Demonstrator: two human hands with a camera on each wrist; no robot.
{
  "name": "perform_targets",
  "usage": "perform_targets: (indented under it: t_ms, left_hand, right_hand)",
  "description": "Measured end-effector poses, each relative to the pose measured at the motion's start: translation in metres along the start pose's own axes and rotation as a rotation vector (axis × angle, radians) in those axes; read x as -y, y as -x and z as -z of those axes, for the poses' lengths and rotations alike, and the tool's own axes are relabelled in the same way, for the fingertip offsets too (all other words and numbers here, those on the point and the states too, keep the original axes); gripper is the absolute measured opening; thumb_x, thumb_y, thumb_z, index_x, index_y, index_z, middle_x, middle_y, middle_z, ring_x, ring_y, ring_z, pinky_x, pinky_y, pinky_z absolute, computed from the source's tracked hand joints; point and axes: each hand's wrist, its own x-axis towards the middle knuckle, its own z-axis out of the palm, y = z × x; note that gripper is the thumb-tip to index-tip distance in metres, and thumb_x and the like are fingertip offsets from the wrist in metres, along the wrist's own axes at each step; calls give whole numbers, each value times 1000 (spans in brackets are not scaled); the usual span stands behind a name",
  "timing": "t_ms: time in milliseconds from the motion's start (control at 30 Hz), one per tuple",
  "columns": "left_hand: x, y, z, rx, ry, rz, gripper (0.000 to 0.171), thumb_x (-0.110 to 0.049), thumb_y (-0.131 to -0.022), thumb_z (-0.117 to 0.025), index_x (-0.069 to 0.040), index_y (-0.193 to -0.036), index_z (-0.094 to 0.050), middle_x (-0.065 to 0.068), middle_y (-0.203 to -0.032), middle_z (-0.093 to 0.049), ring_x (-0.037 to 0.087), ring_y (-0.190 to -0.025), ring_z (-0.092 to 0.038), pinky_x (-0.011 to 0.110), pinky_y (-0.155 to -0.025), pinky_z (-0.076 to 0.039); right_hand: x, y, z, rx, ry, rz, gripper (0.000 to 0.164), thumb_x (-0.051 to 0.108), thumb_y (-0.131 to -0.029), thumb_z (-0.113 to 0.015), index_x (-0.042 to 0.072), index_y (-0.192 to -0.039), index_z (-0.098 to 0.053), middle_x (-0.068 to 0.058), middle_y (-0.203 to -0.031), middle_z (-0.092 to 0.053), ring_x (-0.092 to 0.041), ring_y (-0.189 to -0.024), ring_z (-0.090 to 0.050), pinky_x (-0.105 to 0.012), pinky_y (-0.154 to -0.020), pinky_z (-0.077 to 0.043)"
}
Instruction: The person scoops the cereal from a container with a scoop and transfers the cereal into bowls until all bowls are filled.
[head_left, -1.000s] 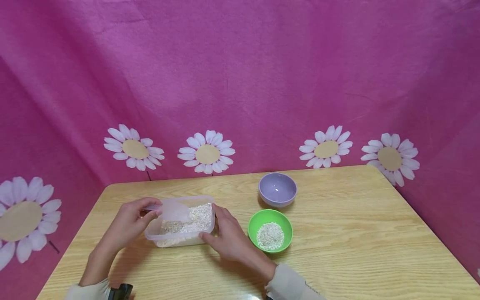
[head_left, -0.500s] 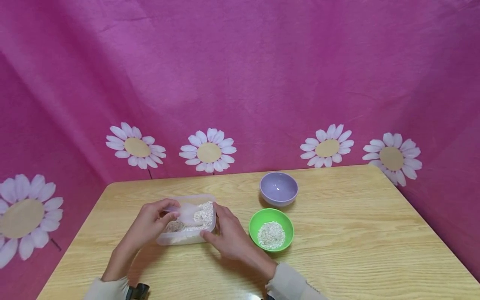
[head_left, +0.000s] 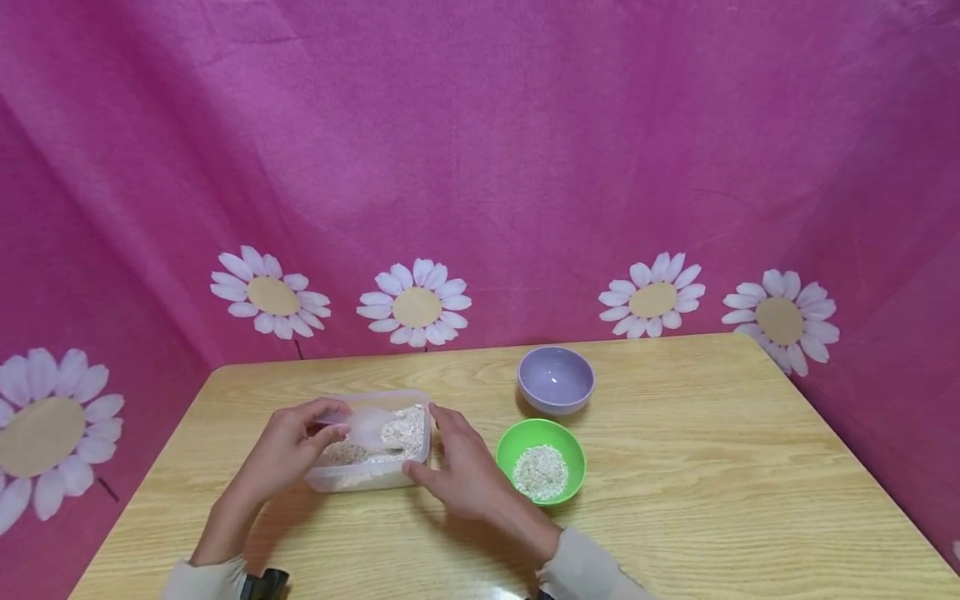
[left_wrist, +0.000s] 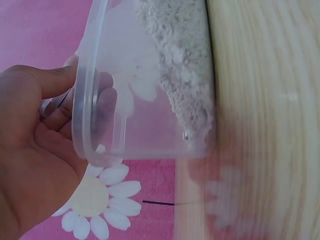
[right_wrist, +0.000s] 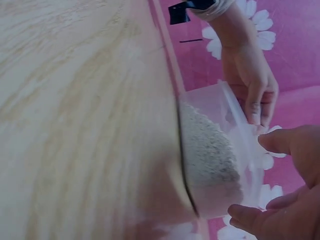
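A clear plastic container (head_left: 360, 479) holding pale oat flakes (head_left: 407, 430) sits on the left half of the table. My left hand (head_left: 281, 454) pinches the handle of a translucent scoop (head_left: 367, 428) between thumb and fingers, its bowl down at the oats. In the left wrist view those fingertips show through the container's wall. At the container's right end, my right hand (head_left: 472, 471) holds it, thumb at the near corner and fingers at the far one. Right of that hand stands a green bowl (head_left: 538, 432) with a small heap of oats (head_left: 540, 475) in it.
Behind the green bowl is a purple bowl (head_left: 555, 379) with nothing in it. The wooden table (head_left: 697, 467) ends at a pink curtain (head_left: 480, 167) printed with white daisies, which also runs along both sides.
My left hand has carried the scoop to the right, deeper into the container over the oats, then slightly back left. The right hand and both bowls stay where they were.
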Motion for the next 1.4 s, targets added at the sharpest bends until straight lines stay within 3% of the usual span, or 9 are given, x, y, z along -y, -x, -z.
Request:
perform_targets:
  t_ms: [300,567,667,867,1033,1200,1400]
  left_hand:
    - [10,5,14,-62,84,38,22,-5,-101,-74,1,-121,-72,16,-102,-80,3,-86,-74,20,-78,-59]
    - [17,8,26,-92,153,36,23,0,-103,-68,7,-125,-68,21,-101,-78,-1,-86,-73,18,-78,-60]
    - [19,9,30,-119,166,18,23,-3,-104,-68,8,-124,-68,13,-98,-79,-1,-86,-73,15,-79,-59]
    - [20,13,34,-164,200,-10,22,-1,-103,-68,8,-124,-68,-18,-90,-74,-3,-84,-72,9,-81,-55]
    - [15,13,34,-188,232,-23,21,0,-103,-69,9,-122,-69,-22,-89,-73,-4,-82,-72,10,-82,-56]
    - [4,8,26,-160,251,-24,22,-2,-103,-68,9,-122,-69,-15,-91,-75,1,-85,-73,11,-84,-57]
    - [-14,-3,11,-95,277,-18,23,-4,-104,-67,6,-125,-68,15,-97,-79,3,-87,-74,15,-86,-59]
  right_hand:
    - [5,5,25,-7,-101,28,83,24,-97,-80,-4,-162,-38,-21,-162,-48,-41,-149,-51,-46,-113,-52]
    - [-3,21,55,-73,-55,20,81,18,-94,-83,1,-162,-41,-16,-164,-47,-36,-149,-52,-43,-112,-53]
    - [-8,27,67,-102,-40,-5,81,17,-94,-83,2,-162,-42,-18,-166,-46,-37,-148,-53,-41,-112,-53]
    - [-23,37,90,-129,-26,-21,80,16,-95,-82,-2,-161,-41,-20,-165,-46,-39,-148,-52,-43,-115,-51]
    - [-37,46,106,-151,33,-14,79,17,-95,-83,-4,-159,-43,-23,-164,-46,-41,-145,-55,-47,-114,-52]
    - [-47,56,119,-190,94,16,77,17,-93,-84,-4,-157,-46,-25,-159,-52,-41,-134,-64,-48,-110,-54]
    - [-56,67,130,-199,85,42,75,15,-94,-84,-7,-156,-47,-27,-157,-52,-45,-137,-61,-48,-108,-54]
